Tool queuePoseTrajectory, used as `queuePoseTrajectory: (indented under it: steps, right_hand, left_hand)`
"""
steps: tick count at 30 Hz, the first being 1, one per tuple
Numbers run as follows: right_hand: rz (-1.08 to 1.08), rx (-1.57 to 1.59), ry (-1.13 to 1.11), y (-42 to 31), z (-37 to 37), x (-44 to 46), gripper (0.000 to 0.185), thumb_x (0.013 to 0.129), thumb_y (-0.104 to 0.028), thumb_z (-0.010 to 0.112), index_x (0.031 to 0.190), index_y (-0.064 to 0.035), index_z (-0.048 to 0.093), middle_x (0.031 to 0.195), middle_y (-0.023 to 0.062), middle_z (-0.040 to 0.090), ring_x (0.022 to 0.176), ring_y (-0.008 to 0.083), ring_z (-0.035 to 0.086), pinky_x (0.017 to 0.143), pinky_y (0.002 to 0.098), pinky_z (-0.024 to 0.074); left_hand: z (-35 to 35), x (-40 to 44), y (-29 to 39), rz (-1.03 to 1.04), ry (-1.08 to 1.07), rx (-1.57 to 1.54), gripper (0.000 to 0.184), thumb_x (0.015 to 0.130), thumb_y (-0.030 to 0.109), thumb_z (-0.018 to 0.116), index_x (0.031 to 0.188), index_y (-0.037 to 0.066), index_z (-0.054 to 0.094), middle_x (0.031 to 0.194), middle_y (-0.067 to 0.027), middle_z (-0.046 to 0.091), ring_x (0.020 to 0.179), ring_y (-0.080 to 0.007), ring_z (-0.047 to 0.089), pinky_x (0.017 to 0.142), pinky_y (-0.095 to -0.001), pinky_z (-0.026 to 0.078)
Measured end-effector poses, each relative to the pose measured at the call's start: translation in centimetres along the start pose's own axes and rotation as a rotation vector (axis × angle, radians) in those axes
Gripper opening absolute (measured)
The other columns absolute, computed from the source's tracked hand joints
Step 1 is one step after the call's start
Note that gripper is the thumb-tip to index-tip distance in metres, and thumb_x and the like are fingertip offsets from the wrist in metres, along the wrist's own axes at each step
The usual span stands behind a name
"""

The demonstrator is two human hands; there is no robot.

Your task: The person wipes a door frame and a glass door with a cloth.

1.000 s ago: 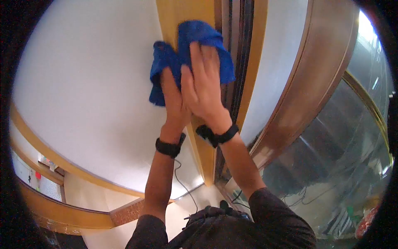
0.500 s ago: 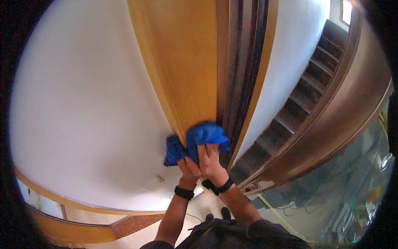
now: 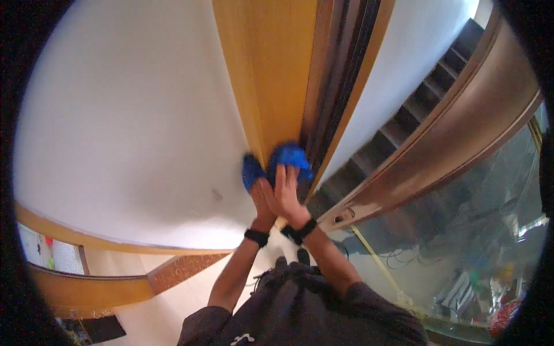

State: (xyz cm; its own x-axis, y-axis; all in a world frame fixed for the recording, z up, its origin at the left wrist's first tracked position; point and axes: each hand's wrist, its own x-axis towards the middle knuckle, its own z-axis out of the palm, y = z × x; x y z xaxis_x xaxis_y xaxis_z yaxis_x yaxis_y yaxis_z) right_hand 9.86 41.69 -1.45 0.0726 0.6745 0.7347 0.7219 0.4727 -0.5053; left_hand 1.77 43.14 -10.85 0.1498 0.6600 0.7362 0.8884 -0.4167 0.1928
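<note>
- A wooden rail [image 3: 92, 293] is curving at eight o'clock from the blue cloth [image 3: 288, 157].
- A dark mat [image 3: 105, 328] is lying on the floor [image 3: 150, 323], between seven and eight o'clock.
- A white wall [image 3: 127, 127] is filling the nine o'clock side and meeting the post's left edge.
- The left hand [image 3: 262, 200] is reaching up from seven o'clock, its fingers meeting the cloth's smaller part on the wall; blur and cloth are hiding the fingertips, so I cannot tell whether they are gripping.
- A black band [image 3: 257, 237] is circling the left wrist.
- The wooden post [image 3: 271, 75] is rising toward twelve o'clock.
- The cloth is straddling the post's left edge low down, its larger part bunching on the post's face.
- The right hand [image 3: 291, 200] is resting at six o'clock with fingers extended over that larger part, the palm uncurled and just beside the left hand.
- Dark grooves [image 3: 343, 63] are running toward one o'clock.
- Stairs [image 3: 398, 127] are climbing between two and three.
- A brown beam [image 3: 438, 144] is slanting past three o'clock.
- Clear sheeting [image 3: 461, 213] is spreading at four o'clock.
</note>
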Motion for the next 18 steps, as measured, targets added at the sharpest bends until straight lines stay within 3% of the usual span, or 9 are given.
queuePoseTrajectory:
  steps: [2, 4, 8, 12, 18]
  right_hand:
    - [-0.284, -0.089, 0.118, -3.2, -3.3, 8.9, 0.064, 0.088, -0.032, 0.061, 0.141, -0.0047, 0.038, 0.129, 0.0309, 0.043, 0.122, 0.0491, 0.038, 0.108, 0.0602, 0.0193]
    - [-0.381, 0.061, 0.170, -8.8, -8.3, 17.5, 0.058, 0.086, -0.030, 0.062, 0.137, -0.0067, 0.045, 0.129, 0.0255, 0.046, 0.122, 0.0455, 0.039, 0.106, 0.0596, 0.0224]
    - [-0.444, 0.121, 0.233, -10.2, -10.2, 24.5, 0.060, 0.084, -0.032, 0.063, 0.136, -0.0076, 0.047, 0.129, 0.0243, 0.046, 0.122, 0.0453, 0.039, 0.106, 0.0588, 0.0234]
    - [-0.448, 0.142, 0.267, -8.5, -8.3, 23.7, 0.061, 0.081, -0.034, 0.065, 0.134, -0.0085, 0.049, 0.129, 0.0231, 0.046, 0.121, 0.0451, 0.039, 0.105, 0.0580, 0.0245]
    - [-0.428, 0.175, 0.279, -5.3, -4.9, 20.0, 0.063, 0.077, -0.038, 0.067, 0.132, -0.0098, 0.052, 0.129, 0.0213, 0.046, 0.121, 0.0448, 0.040, 0.104, 0.0568, 0.0260]
  left_hand:
    - [-2.4, 6.5, 1.1, -0.043, 0.054, -0.057, 0.049, 0.088, 0.026, 0.060, 0.121, -0.007, 0.048, 0.112, -0.0246, 0.053, 0.098, -0.0369, 0.053, 0.085, -0.0513, 0.043]
    - [-4.1, 12.9, 1.6, -0.031, 0.160, -0.199, 0.049, 0.087, 0.027, 0.060, 0.121, -0.006, 0.048, 0.112, -0.0242, 0.053, 0.098, -0.0367, 0.052, 0.085, -0.0512, 0.042]
    - [-4.4, 19.9, 1.1, 0.005, 0.243, -0.384, 0.049, 0.087, 0.027, 0.060, 0.122, -0.006, 0.048, 0.113, -0.0236, 0.052, 0.099, -0.0364, 0.052, 0.085, -0.0508, 0.042]
    - [-1.7, 18.6, -0.5, -0.024, 0.190, -0.436, 0.049, 0.087, 0.028, 0.060, 0.122, -0.005, 0.048, 0.113, -0.0229, 0.052, 0.100, -0.0360, 0.051, 0.086, -0.0504, 0.041]
    - [3.4, 9.4, -3.4, -0.096, 0.016, -0.491, 0.049, 0.087, 0.029, 0.061, 0.122, -0.004, 0.048, 0.114, -0.0220, 0.051, 0.101, -0.0355, 0.050, 0.087, -0.0498, 0.040]
